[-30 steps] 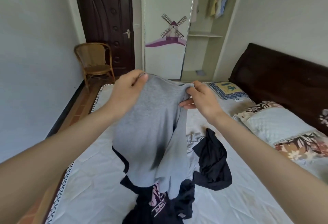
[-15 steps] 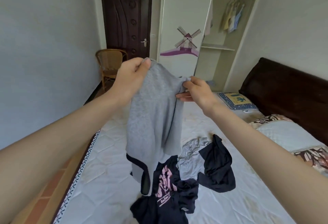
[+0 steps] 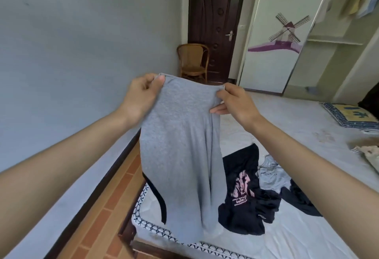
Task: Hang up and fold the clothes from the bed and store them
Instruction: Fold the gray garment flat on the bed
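Observation:
A grey garment with a dark trim [image 3: 180, 152] hangs in front of me over the bed's near corner. My left hand [image 3: 141, 96] pinches its top left edge and my right hand [image 3: 235, 102] pinches its top right edge, stretching the top hem between them. On the white mattress [image 3: 276, 238] below lie a black shirt with a pink print [image 3: 244, 193], a crumpled light grey piece [image 3: 270, 174] and another dark garment [image 3: 301, 201]. At the back right, an open wardrobe [image 3: 336, 41] shows hanging clothes [image 3: 361, 0].
A wicker chair [image 3: 193, 61] stands by the dark door [image 3: 215, 22]. The wardrobe's sliding door [image 3: 283, 33] bears a windmill picture. A blue-and-yellow pillow [image 3: 348, 115] lies at the bed's right. Brick-tiled floor [image 3: 106, 207] runs along the left wall.
My view has swung to the left, toward the bed's corner. Both hands have spread the grey garment's top edge wider and lifted it clear of the pile.

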Tool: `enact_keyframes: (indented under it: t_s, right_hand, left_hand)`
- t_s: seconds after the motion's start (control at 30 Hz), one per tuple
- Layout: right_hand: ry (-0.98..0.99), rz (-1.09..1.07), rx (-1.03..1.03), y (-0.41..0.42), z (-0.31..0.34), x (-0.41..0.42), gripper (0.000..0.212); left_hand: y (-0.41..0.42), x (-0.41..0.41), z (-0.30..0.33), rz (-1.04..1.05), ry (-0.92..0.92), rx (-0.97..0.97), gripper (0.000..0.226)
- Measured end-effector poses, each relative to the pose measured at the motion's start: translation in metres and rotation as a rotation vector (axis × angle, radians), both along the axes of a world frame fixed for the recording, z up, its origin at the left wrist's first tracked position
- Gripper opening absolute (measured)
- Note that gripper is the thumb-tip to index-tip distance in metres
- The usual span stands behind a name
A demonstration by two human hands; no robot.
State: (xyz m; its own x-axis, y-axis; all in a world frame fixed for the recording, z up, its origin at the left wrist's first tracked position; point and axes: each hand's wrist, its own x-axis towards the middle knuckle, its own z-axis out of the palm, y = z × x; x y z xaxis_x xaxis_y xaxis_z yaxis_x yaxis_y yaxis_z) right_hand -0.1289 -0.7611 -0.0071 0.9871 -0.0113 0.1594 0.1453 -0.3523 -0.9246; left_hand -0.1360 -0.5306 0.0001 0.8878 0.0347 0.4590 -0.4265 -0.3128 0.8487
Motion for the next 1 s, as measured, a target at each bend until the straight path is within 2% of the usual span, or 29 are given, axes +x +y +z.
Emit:
enact_keyframes:
  t_s: [0.23,0.53,0.63,0.77,1.0]
  right_hand:
    - [-0.015,0.137,-0.021,0.120,0.017,0.023,0.028]
    - [-0.082,0.135,-0.024,0.294,-0.005,0.087,0.023]
    - [-0.062,0.150,0.013,0.330,-0.016,0.106,0.015]
    - [-0.018,0.160,0.014,0.362,-0.028,0.139,0.024]
    - [0.014,0.201,0.017,0.406,-0.036,0.212,0.026]
  left_hand:
    - [0.124,-0.002,0.010,0.146,-0.042,0.004,0.037]
    - [0.296,0.034,-0.009,0.235,-0.012,0.060,0.039]
    - [0.331,0.054,-0.014,0.240,0.008,0.092,0.037]
    - [0.362,0.081,-0.020,0.222,0.018,0.108,0.036]
    - [0.404,0.143,-0.032,0.243,0.022,0.102,0.036]
